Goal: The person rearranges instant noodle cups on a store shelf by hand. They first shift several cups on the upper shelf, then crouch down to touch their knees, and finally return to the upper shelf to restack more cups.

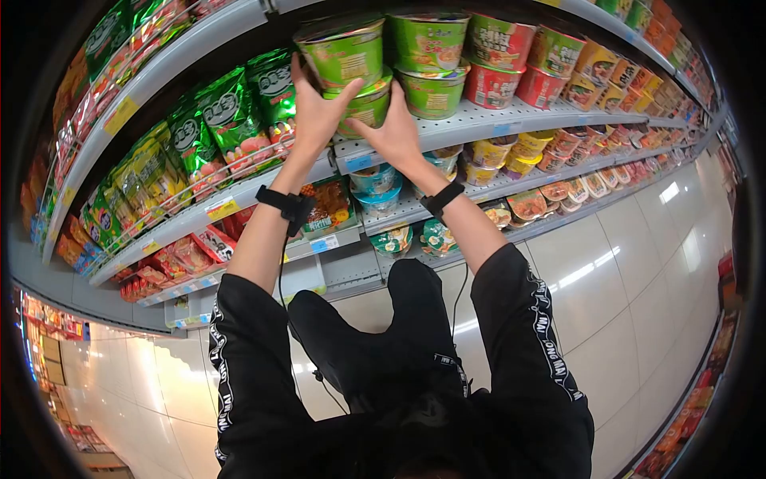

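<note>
Along the left of the shelves hang rows of green snack bags (231,120) with white rounded characters on a dark patch near the top; the writing is too distorted to read. Yellow price tags (222,209) sit on the shelf rail (183,219) below them, their print too small to make out. Lower down lie red packets (191,255), blurred at the curved edge of the view.

The left hand (315,108) reaches up with the forearm stretched out, a black band at the wrist (286,204). Its fingers are spread and pressed against the side of a green noodle bowl (341,54), the thumb across the front. That bowl sits tilted on top of a second green bowl (365,108), on the upper white shelf (479,120). The label on the top bowl is glossy and unreadable.

The right hand (396,136) comes up from below, also with a black wristband, its open palm cupped against the lower bowl's side. The hand covers much of that bowl. Both hands clasp the stack from opposite sides.

To the right stand more green bowls (431,44), then red bowls (495,64) and yellow bowls (594,60), shrinking into the distance. The black sleeves carry white lettering (550,335) down the arm, not legible.
</note>
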Tool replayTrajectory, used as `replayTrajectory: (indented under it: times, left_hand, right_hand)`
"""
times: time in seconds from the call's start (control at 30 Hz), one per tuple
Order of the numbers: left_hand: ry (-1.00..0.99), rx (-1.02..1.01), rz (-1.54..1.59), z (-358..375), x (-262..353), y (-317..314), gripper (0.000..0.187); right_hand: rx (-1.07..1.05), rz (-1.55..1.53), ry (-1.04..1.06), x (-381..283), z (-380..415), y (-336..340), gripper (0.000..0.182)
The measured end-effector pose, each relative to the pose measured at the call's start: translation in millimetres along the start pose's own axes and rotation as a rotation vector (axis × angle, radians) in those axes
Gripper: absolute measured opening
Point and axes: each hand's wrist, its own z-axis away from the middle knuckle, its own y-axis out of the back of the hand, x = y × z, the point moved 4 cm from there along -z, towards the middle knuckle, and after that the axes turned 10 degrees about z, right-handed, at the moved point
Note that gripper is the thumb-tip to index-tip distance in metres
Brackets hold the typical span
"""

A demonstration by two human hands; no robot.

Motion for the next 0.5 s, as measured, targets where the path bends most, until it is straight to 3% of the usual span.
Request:
replayTrajectory:
  times: [0.2,0.5]
  left_hand:
    - [0.007,-0.03,0.037,2.4,2.3,-0.7,0.107]
    - [-0.028,0.002,0.038,4.3,-12.8,5.5,0.108]
  right_hand:
    - [-0.032,-0.026,-0.042,-1.2,1.3,1.4,0.113]
    - [-0.011,-0.04,-0.024,-3.3,2.3,4.0,0.113]
